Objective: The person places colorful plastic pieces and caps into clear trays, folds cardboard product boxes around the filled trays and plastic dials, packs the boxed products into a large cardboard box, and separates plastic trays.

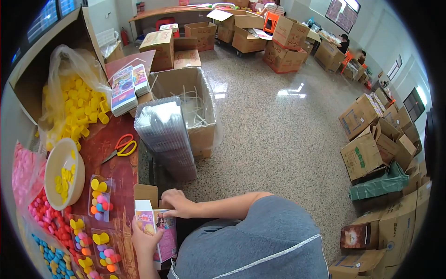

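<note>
A small pink and purple printed cardboard box with a white open flap is at the table's front edge. My left hand is closed around its left side. My right hand has its fingers bent at the box's upper right edge, with the thumb touching it; the fingertips are partly hidden. On the table to the left lie clear plastic trays filled with yellow cups and coloured pieces. Yellow-handled and red-handled scissors lie beyond them. A tall stack of clear plastic trays stands past my right hand.
A cream bowl holds yellow pieces beside a bag of yellow cups. Red pieces and blue pieces lie at the left. Stacked printed cards sit near an open carton. Cartons line the right; people sit far back.
</note>
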Demonstrator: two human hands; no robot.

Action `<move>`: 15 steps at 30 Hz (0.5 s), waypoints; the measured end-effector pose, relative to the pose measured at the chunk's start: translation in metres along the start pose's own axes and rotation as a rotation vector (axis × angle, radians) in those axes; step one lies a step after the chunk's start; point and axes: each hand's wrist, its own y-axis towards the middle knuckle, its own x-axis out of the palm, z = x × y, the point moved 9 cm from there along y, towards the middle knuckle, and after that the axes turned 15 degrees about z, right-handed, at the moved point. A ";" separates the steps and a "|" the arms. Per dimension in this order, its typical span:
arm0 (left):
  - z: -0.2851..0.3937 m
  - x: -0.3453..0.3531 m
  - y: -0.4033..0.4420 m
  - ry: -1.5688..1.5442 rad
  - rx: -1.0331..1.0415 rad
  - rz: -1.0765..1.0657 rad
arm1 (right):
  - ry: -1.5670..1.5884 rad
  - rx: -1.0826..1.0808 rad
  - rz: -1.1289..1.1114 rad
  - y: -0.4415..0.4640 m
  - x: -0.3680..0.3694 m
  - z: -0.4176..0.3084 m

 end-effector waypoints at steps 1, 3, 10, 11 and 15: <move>0.005 -0.010 -0.001 0.020 -0.009 0.033 | 0.204 0.069 0.184 0.003 -0.018 -0.005; 0.014 -0.024 -0.006 0.060 -0.030 0.094 | 0.613 0.211 0.550 -0.002 -0.051 -0.006; -0.019 -0.097 -0.048 -0.487 0.159 0.717 | 0.830 -0.332 0.197 0.066 -0.103 -0.163; -0.011 -0.100 -0.053 -0.681 0.159 0.705 | 0.837 -0.331 0.194 0.069 -0.101 -0.177; 0.001 -0.111 -0.057 -0.983 0.181 0.658 | 1.285 -0.188 -0.064 0.076 -0.084 -0.198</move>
